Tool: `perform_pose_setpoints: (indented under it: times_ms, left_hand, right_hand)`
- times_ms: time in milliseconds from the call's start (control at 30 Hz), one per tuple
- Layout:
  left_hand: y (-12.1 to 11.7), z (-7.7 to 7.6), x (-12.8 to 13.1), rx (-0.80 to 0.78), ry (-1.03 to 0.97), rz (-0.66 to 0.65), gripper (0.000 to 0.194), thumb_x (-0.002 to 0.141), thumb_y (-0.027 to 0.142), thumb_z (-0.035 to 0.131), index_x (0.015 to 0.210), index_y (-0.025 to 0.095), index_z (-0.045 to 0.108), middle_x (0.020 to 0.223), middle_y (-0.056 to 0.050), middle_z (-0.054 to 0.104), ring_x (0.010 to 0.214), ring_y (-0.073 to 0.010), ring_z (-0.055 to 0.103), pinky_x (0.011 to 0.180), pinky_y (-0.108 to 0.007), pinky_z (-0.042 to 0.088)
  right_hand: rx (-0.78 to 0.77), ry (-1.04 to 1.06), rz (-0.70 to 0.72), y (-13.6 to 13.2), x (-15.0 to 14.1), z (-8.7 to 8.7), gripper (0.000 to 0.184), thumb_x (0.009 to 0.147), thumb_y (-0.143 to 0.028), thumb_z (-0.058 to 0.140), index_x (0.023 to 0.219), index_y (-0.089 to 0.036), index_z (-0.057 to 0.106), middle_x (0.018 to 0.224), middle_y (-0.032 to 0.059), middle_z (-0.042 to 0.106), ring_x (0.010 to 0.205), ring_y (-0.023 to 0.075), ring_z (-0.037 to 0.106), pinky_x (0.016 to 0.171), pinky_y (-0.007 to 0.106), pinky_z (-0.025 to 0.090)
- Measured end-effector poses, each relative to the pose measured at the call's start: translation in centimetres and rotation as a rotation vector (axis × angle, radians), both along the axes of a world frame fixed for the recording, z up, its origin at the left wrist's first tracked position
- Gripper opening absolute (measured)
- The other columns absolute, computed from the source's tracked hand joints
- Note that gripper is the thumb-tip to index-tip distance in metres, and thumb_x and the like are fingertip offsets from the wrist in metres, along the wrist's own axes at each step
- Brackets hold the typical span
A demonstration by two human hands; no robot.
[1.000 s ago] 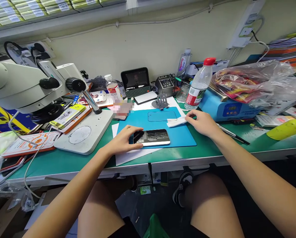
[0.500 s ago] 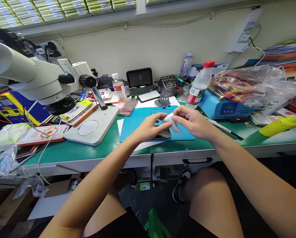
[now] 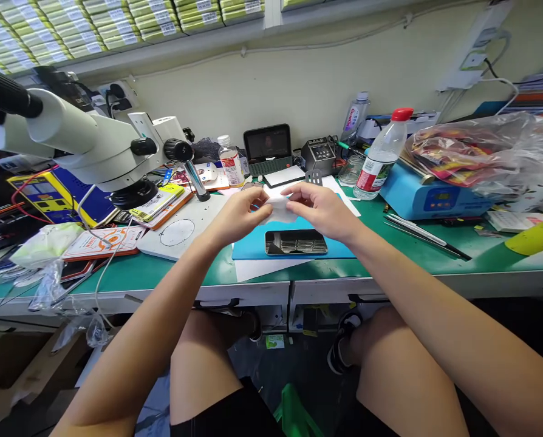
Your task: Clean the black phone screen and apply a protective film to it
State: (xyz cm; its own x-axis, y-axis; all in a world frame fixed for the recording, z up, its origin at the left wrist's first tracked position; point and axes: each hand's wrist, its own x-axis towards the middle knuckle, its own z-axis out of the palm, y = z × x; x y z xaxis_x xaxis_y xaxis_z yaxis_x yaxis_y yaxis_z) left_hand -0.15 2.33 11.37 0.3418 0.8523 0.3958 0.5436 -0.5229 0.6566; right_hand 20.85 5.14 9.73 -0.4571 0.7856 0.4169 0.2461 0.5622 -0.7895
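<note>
My left hand (image 3: 240, 213) and my right hand (image 3: 317, 209) are raised together above the blue mat (image 3: 253, 243), both pinching a small white cloth (image 3: 280, 209) stretched between their fingers. Below them a phone (image 3: 296, 242) lies flat on the mat near its front edge, its glossy face reflecting the ceiling. A white sheet of paper (image 3: 262, 267) sticks out from under the mat.
A white microscope (image 3: 84, 145) on a white base (image 3: 175, 233) stands at the left. A red-capped water bottle (image 3: 381, 158), a small screen (image 3: 268, 145), a blue machine (image 3: 430, 197), tweezers (image 3: 426, 233), a plastic bag (image 3: 485, 152) and a yellow item (image 3: 533, 237) crowd the green bench.
My right hand picked the white cloth off the mat, my left hand left the phone, and both lifted the cloth above the mat. The view shifted right.
</note>
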Motion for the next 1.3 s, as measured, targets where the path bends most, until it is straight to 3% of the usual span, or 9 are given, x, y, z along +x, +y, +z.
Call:
perform_pose_setpoints:
  times_ms: [133,233,333,567,733,867,1067,1167,1300]
  left_hand:
    - [-1.4,-3.5,-0.4,0.254,0.362,-0.045,0.013,0.097,0.023,0.051,0.094,0.018,0.063,0.099,-0.008,0.069,0.095,-0.0216,0.064,0.085,-0.035,0.05]
    - [-2.9,-6.4,-0.2,0.22,0.557,-0.161,0.024,0.101,0.036,0.05,0.102,0.017,0.065,0.114,-0.011,0.07,0.105,-0.0264,0.066,0.091,-0.039,0.052]
    - [-3.8,-7.8,0.5,0.204,0.556,-0.091,0.039,0.105,0.041,0.04,0.125,0.014,0.06,0.137,-0.015,0.062,0.127,-0.0284,0.058,0.107,-0.042,0.046]
    - [-3.5,-9.6,4.9,0.044,0.631,0.013,0.077,0.103,0.059,0.032,0.15,-0.001,0.036,0.16,-0.025,0.03,0.152,-0.0374,0.024,0.122,-0.053,0.026]
    - [-3.3,-9.9,9.0,0.069,0.614,-0.065,0.085,0.1,0.067,0.031,0.151,-0.002,0.036,0.16,-0.025,0.03,0.153,-0.0363,0.021,0.124,-0.051,0.023]
    - [-4.0,-9.7,7.3,0.091,0.64,-0.087,0.08,0.102,0.062,0.029,0.152,0.0,0.035,0.161,-0.022,0.03,0.153,-0.0329,0.022,0.125,-0.046,0.024]
    - [-5.5,-10.0,2.3,0.049,0.696,0.088,0.067,0.105,0.053,0.029,0.153,0.007,0.033,0.161,-0.021,0.031,0.152,-0.0332,0.024,0.121,-0.054,0.031]
    - [-5.9,-10.2,3.6,0.054,0.669,0.073,0.071,0.103,0.055,0.032,0.154,0.005,0.031,0.161,-0.023,0.029,0.152,-0.0346,0.022,0.121,-0.054,0.03]
    - [-4.8,-10.4,7.8,0.067,0.63,0.029,0.074,0.102,0.057,0.032,0.152,0.003,0.034,0.161,-0.023,0.029,0.153,-0.0351,0.022,0.123,-0.052,0.029]
  right_hand:
    - [0.188,-0.237,-0.07,-0.6,1.2,-2.4,0.02,0.093,-0.032,0.057,0.103,-0.023,0.07,0.108,0.007,0.074,0.105,0.0266,0.066,0.094,0.045,0.05]
    - [0.228,-0.318,-0.154,-1.5,3.4,-4.9,0.023,0.094,-0.035,0.054,0.106,-0.024,0.07,0.114,0.0081,0.074,0.113,0.0286,0.064,0.097,0.047,0.05]
    - [0.246,-0.306,-0.285,-1.7,5.2,-6.9,0.023,0.096,-0.035,0.052,0.107,-0.025,0.07,0.115,0.0079,0.073,0.114,0.0289,0.064,0.1,0.049,0.049]
    - [0.285,-0.265,-0.388,-1.1,6.4,-8.3,0.024,0.097,-0.035,0.051,0.109,-0.025,0.069,0.121,0.0093,0.071,0.118,0.0294,0.062,0.105,0.051,0.046]
    - [0.231,-0.222,-0.446,-1.1,6.6,-8.6,0.028,0.097,-0.038,0.051,0.116,-0.025,0.067,0.121,0.0103,0.07,0.118,0.0303,0.061,0.102,0.051,0.049]
    - [0.219,-0.245,-0.423,-1.2,6.7,-8.8,0.029,0.097,-0.039,0.051,0.114,-0.023,0.068,0.123,0.0106,0.07,0.121,0.0305,0.059,0.105,0.051,0.046]
    - [0.12,-0.232,-0.444,-0.7,6.6,-8.9,0.03,0.096,-0.041,0.052,0.117,-0.025,0.067,0.125,0.0094,0.069,0.12,0.0315,0.059,0.099,0.051,0.05]
    - [0.116,-0.238,-0.446,-0.4,6.6,-9.2,0.031,0.097,-0.042,0.051,0.117,-0.025,0.067,0.126,0.0098,0.069,0.122,0.0316,0.058,0.103,0.053,0.048]
    - [0.117,-0.236,-0.436,-0.2,6.7,-9.4,0.032,0.098,-0.042,0.048,0.118,-0.025,0.067,0.125,0.0104,0.069,0.122,0.0309,0.058,0.105,0.053,0.046]
